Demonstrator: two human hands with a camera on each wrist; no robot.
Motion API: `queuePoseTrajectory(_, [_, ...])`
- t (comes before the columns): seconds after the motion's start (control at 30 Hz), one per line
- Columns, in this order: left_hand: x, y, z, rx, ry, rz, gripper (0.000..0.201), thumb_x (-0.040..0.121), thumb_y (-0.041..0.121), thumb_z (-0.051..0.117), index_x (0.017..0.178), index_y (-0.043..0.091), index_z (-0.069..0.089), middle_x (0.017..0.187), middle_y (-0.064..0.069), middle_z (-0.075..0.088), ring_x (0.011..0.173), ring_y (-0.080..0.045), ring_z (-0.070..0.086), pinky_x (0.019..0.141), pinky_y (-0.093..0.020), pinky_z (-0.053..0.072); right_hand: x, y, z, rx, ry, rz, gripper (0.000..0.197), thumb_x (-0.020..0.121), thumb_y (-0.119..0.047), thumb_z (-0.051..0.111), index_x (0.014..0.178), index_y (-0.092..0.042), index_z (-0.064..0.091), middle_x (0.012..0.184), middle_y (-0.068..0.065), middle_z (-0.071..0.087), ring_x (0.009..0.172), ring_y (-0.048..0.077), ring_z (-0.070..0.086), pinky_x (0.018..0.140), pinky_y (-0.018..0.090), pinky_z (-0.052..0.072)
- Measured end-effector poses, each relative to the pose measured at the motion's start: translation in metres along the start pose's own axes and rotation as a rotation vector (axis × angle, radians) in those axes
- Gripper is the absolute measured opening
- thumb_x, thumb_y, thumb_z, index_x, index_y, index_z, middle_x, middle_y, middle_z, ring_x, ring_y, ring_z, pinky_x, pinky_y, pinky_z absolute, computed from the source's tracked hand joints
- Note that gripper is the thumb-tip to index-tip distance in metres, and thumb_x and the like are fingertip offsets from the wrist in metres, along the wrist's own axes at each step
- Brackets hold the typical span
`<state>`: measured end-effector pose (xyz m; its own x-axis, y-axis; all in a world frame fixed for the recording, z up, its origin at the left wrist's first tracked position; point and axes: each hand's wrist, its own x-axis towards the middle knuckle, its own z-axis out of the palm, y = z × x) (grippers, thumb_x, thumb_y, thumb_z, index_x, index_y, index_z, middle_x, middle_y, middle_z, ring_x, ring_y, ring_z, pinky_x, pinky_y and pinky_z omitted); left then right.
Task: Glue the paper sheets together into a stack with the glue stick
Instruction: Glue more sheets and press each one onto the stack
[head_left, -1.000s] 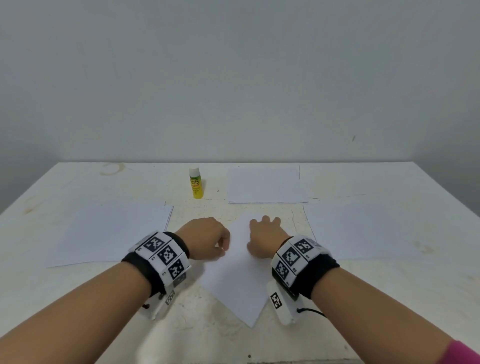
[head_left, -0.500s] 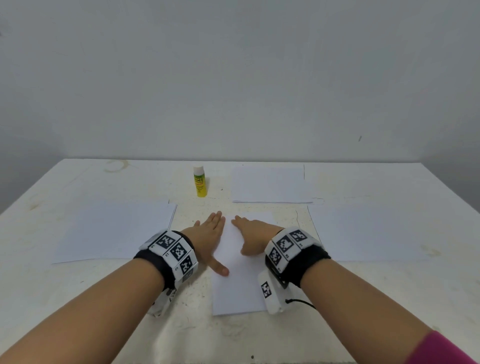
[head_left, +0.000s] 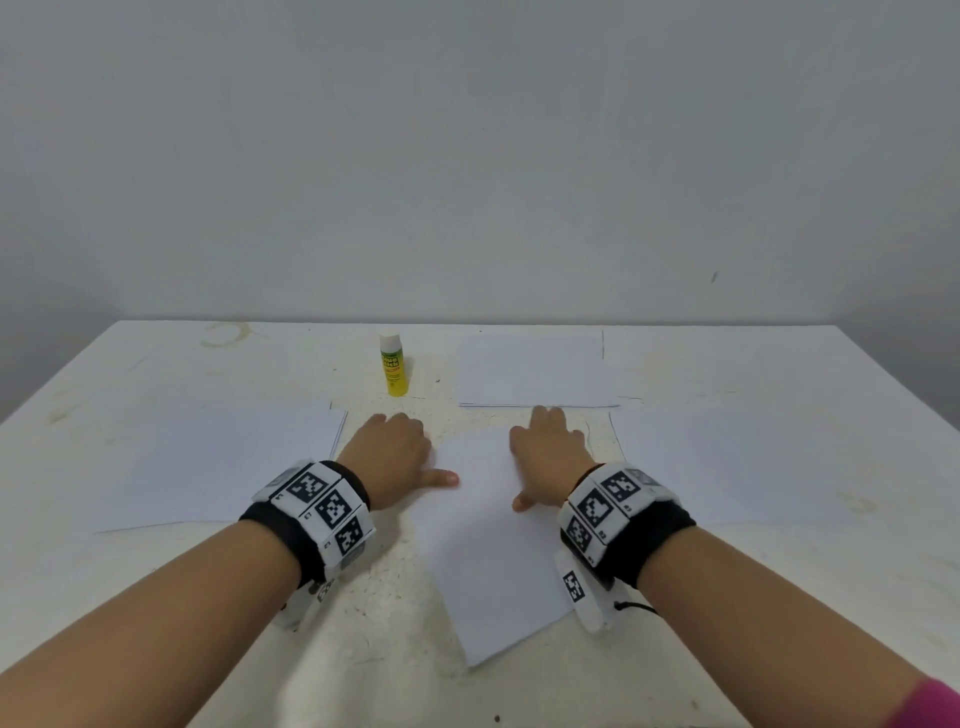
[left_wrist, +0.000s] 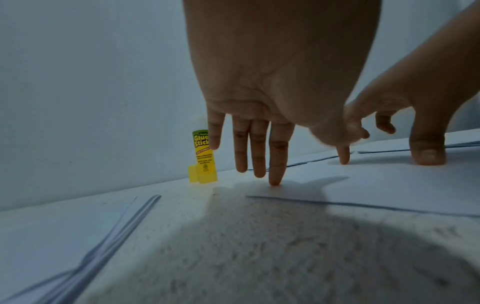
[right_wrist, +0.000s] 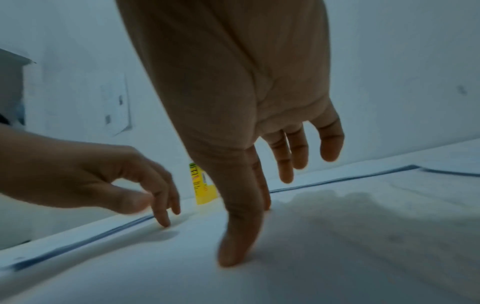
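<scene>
Since the earlier frames, the centre sheet (head_left: 488, 545) has been turned from skewed toward square, and both hands have slid apart to its far corners.

Head view: the left hand (head_left: 393, 456) lies on the sheet's left edge, thumb out across the paper; the right hand (head_left: 549, 451) lies flat on its far right part. Both are open and grip nothing. Three more paper sheets lie apart: a left sheet (head_left: 223, 462), a far sheet (head_left: 535, 371) and a right sheet (head_left: 727, 462). The glue stick (head_left: 395, 365) stands upright and capped at the far middle of the bench (head_left: 779, 597), near no hand. No gluing looks begun.

Left wrist view: the left hand's straight fingers (left_wrist: 278, 154) point down, the longest tip touching the bench at the sheet's edge; the yellow, cylindrical glue stick (left_wrist: 203, 156) stands beyond them.

Right wrist view: the right hand's thumb (right_wrist: 240, 236) presses the smooth sheet, the other fingers hanging relaxed.

Risks, as judged: thin, limp paper may slide or buckle on the rough, pitted bench if one hand lifts early, spoiling alignment; a careless reach may topple the narrow stick. Sheets are flat, white rectangles; the bench top is worn, stained and off-white.
</scene>
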<state>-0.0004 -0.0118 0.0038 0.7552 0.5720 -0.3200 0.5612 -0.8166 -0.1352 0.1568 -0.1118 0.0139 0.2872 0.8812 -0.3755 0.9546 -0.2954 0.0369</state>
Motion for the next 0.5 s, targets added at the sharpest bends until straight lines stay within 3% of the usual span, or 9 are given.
queuePoseTrajectory(0.07, [-0.001, -0.004, 0.004, -0.023, 0.073, 0.055, 0.064, 0.087, 0.067, 0.042, 0.125, 0.018, 0.053, 0.142, -0.002, 0.040, 0.126, -0.019, 0.039, 0.104, -0.035, 0.035, 0.001, -0.012, 0.004, 0.030, 0.007, -0.027, 0.046, 0.089, -0.017, 0.063, 0.129, -0.001, 0.044, 0.133, 0.016, 0.038, 0.123, 0.031, 0.038, 0.099, 0.040, 0.041])
queuePoseTrajectory(0.13, [-0.003, -0.008, 0.013, -0.104, -0.037, 0.139, 0.074, 0.087, 0.055, 0.058, 0.147, 0.021, 0.028, 0.158, 0.000, 0.012, 0.143, -0.020, 0.016, 0.116, -0.042, 0.022, 0.003, -0.025, 0.009, 0.128, 0.007, -0.041, 0.037, 0.095, -0.011, 0.050, 0.130, -0.001, 0.044, 0.134, 0.017, 0.039, 0.123, 0.031, 0.039, 0.101, 0.039, 0.041])
queuePoseTrajectory(0.2, [-0.007, -0.008, 0.013, -0.128, -0.126, 0.153, 0.083, 0.089, 0.054, 0.056, 0.152, 0.021, 0.014, 0.160, 0.002, 0.007, 0.145, -0.018, 0.011, 0.118, -0.043, 0.018, 0.005, -0.036, 0.014, 0.190, -0.016, -0.043, 0.045, 0.097, -0.027, 0.049, 0.135, -0.004, 0.039, 0.137, 0.016, 0.035, 0.128, 0.031, 0.034, 0.102, 0.042, 0.040])
queuePoseTrajectory(0.3, [-0.006, -0.005, 0.012, -0.070, -0.053, 0.123, 0.076, 0.087, 0.058, 0.056, 0.147, 0.021, 0.027, 0.145, 0.000, 0.035, 0.129, -0.018, 0.038, 0.102, -0.032, 0.036, 0.008, -0.050, 0.020, 0.172, -0.093, -0.026, 0.066, 0.094, -0.046, 0.052, 0.143, -0.009, 0.028, 0.146, 0.014, 0.025, 0.135, 0.031, 0.023, 0.103, 0.050, 0.038])
queuePoseTrajectory(0.37, [-0.005, -0.004, 0.008, -0.032, -0.029, 0.076, 0.077, 0.083, 0.061, 0.059, 0.142, 0.018, 0.034, 0.137, 0.000, 0.042, 0.123, -0.018, 0.042, 0.097, -0.031, 0.038, 0.011, -0.056, 0.023, 0.160, -0.114, -0.032, 0.074, 0.093, -0.048, 0.052, 0.148, -0.012, 0.017, 0.156, 0.011, 0.009, 0.143, 0.031, 0.010, 0.105, 0.059, 0.032])
queuePoseTrajectory(0.43, [-0.004, -0.004, 0.012, -0.054, -0.059, 0.044, 0.092, 0.080, 0.063, 0.062, 0.146, 0.010, 0.025, 0.147, -0.005, 0.031, 0.134, -0.021, 0.031, 0.107, -0.035, 0.034, 0.014, -0.058, 0.024, 0.158, -0.131, -0.061, 0.081, 0.094, -0.048, 0.051, 0.152, -0.015, 0.006, 0.160, 0.006, -0.006, 0.147, 0.029, -0.004, 0.109, 0.064, 0.021])
queuePoseTrajectory(0.5, [-0.004, -0.005, 0.014, -0.118, -0.178, 0.022, 0.106, 0.083, 0.061, 0.059, 0.152, 0.005, 0.002, 0.160, -0.008, 0.000, 0.147, -0.022, 0.004, 0.119, -0.042, 0.017, 0.018, -0.057, 0.024, 0.146, -0.136, -0.116, 0.082, 0.094, -0.047, 0.051, 0.153, -0.016, 0.002, 0.161, 0.002, -0.010, 0.148, 0.024, -0.008, 0.112, 0.065, 0.013])
